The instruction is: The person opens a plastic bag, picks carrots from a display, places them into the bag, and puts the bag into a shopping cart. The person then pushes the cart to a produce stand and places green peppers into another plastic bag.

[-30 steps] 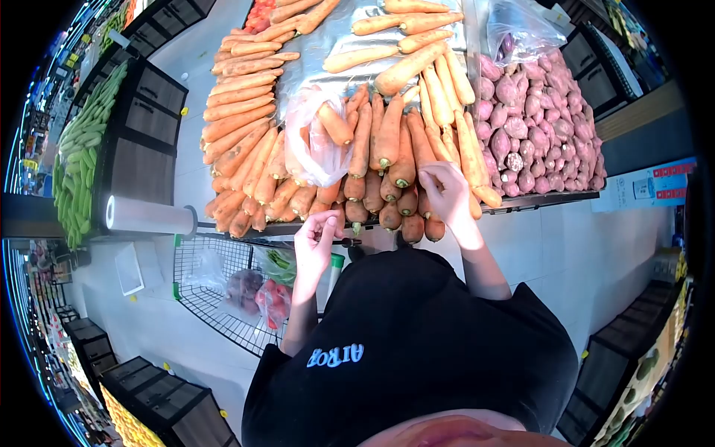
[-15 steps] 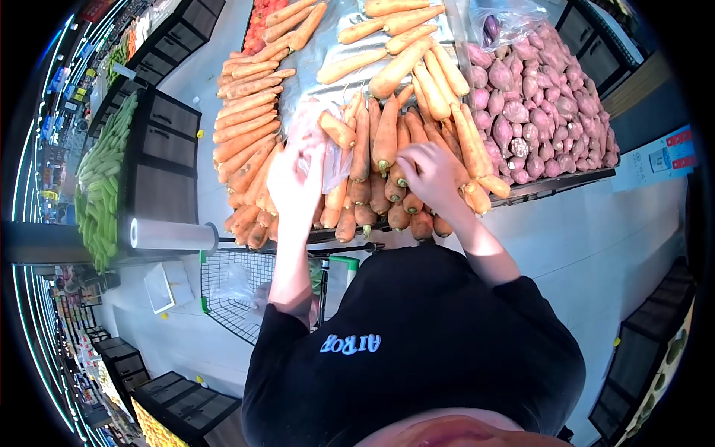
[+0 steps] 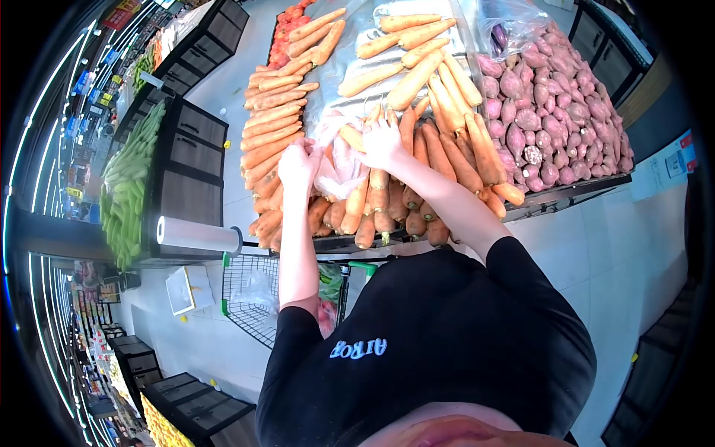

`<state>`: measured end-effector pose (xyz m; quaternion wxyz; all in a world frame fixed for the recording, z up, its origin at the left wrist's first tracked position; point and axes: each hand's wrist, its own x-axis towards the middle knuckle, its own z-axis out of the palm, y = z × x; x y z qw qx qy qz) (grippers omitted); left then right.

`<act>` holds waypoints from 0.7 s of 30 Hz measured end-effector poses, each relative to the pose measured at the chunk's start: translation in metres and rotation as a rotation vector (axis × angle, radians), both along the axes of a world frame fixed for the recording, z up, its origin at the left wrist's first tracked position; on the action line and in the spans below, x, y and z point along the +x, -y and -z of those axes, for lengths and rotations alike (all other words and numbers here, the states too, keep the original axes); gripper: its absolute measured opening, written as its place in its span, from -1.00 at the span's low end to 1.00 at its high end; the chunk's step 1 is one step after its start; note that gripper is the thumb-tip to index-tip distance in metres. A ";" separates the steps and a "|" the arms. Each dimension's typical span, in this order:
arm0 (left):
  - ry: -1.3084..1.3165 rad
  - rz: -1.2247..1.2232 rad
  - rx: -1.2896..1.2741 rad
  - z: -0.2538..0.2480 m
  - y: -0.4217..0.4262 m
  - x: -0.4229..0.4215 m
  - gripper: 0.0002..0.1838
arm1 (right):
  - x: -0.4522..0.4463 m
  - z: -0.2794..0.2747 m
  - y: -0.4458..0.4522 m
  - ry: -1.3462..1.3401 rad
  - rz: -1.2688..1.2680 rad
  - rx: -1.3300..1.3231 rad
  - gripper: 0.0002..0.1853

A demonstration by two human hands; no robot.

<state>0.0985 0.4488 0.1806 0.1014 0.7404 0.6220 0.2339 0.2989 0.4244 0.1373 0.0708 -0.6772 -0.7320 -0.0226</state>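
Note:
A thin clear plastic bag (image 3: 341,173) lies on the pile of carrots (image 3: 272,138), with one carrot (image 3: 351,137) sticking up out of its mouth. At the bag's left edge, my left hand (image 3: 298,162) is closed on the plastic. My right hand (image 3: 383,143) reaches over the bag's right side, its fingers spread beside the upright carrot; whether the fingertips touch it cannot be made out. More carrots lie below and to the right of the bag, some with their stem ends facing me.
Purple sweet potatoes (image 3: 551,123) fill the right of the stand, a plastic bag (image 3: 514,30) behind them. A shopping cart (image 3: 249,292) with bagged produce stands below left, near a bag roll (image 3: 195,234). Green vegetables (image 3: 126,190) are at far left; tomatoes (image 3: 287,30) lie at the back.
My left hand has moved up from the stand's front edge to the bag and closed on it. My right hand has crossed left from the carrots to the bag. The view has shifted.

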 end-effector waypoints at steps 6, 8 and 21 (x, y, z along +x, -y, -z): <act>0.093 -0.022 0.032 0.001 0.006 -0.011 -0.72 | 0.016 0.004 -0.005 -0.147 -0.036 0.180 -0.34; 0.163 -0.050 0.056 -0.009 0.011 -0.012 -0.68 | 0.024 -0.058 0.021 -0.552 -0.041 0.233 -0.51; 0.912 0.118 -0.109 -0.009 -0.001 -0.017 -0.80 | 0.018 -0.026 0.008 -2.176 -0.084 -0.585 -0.60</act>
